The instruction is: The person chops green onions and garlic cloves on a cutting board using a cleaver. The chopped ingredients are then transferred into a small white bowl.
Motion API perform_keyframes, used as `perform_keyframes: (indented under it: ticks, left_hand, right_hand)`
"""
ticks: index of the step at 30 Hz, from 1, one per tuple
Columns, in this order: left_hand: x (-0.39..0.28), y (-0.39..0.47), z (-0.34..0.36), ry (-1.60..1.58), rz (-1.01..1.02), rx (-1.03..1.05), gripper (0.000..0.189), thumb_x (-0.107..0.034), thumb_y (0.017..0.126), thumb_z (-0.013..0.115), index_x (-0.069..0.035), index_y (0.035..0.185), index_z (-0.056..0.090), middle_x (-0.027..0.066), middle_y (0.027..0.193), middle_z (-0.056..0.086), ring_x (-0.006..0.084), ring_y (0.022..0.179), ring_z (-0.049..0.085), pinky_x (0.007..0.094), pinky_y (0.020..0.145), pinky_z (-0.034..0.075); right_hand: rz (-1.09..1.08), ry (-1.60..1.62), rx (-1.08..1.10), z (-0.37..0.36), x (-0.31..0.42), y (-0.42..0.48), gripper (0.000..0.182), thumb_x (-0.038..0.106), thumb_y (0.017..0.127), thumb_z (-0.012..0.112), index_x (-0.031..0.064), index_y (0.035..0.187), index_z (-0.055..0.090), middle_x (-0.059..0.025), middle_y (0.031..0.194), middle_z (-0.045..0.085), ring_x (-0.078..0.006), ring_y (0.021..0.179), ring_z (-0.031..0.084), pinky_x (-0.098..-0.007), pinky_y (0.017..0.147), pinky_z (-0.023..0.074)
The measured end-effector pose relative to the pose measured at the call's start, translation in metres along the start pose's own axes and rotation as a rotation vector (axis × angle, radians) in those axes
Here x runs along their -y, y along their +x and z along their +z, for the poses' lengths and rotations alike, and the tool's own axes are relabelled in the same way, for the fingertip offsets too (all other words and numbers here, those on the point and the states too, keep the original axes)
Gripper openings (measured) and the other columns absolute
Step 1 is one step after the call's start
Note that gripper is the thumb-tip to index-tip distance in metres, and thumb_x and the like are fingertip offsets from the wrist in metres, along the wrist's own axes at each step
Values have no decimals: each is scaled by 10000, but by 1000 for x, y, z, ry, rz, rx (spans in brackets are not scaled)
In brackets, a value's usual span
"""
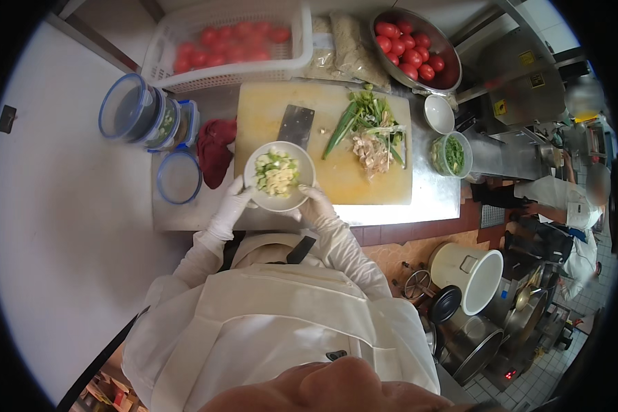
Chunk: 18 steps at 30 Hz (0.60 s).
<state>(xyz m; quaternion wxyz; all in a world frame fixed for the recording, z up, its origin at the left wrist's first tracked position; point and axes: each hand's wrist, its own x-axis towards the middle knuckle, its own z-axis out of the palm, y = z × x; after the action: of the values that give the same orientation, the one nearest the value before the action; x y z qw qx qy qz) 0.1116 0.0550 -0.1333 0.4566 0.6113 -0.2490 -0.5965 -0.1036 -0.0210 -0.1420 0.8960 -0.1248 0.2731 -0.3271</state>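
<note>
Between both hands I hold a white bowl (254, 197) of chopped pale green and whitish pieces, over the front left edge of a yellowed cutting board (283, 95). My left hand (233, 201), in a whitish glove, grips the bowl's left side. Gloved too, my right hand (316, 202) grips its right side, the thumb at the rim. Just behind the bowl a cleaver blade (296, 123) lies flat on the board; its handle is hidden. Green leafy trimmings (363, 113) and a heap of papery peelings (373, 152) lie on the board's right half.
Left of the board are a dark red cloth (215, 149), a round blue-rimmed lid (179, 176) and stacked containers (129, 108). Behind stand a white basket (226, 74) and a steel bowl (456, 72), both with tomatoes. A tub of greens (453, 154) stands right. People work at far right.
</note>
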Motion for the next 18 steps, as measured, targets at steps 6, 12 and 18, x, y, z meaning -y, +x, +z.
perform_keyframes:
  ticks: [6,12,18]
  left_hand:
    - [-48,-2,65,1277,696,-139,420,-136,819,584,-89,1231,515,114,1039,541,266,893,574,338,774,495]
    - [-35,9,105,1516,603,31,389,-132,835,490,-89,1218,538,82,1034,556,248,850,603,356,724,512]
    - [-25,15,100,842,725,198,231,-81,818,573,-73,1049,580,96,1071,558,265,838,607,334,730,495]
  right_hand:
    - [-198,-9,-57,-43,-6,-4,569,104,811,571,7,1332,363,-130,1237,515,-249,1120,519,-384,977,424]
    - [-248,35,-199,-44,-4,-31,569,91,789,563,-4,1316,372,-141,1228,517,-257,1101,538,-384,957,449]
    - [-368,28,-330,-95,-10,-54,589,86,777,559,-19,1319,356,-147,1233,518,-271,1107,546,-396,941,472]
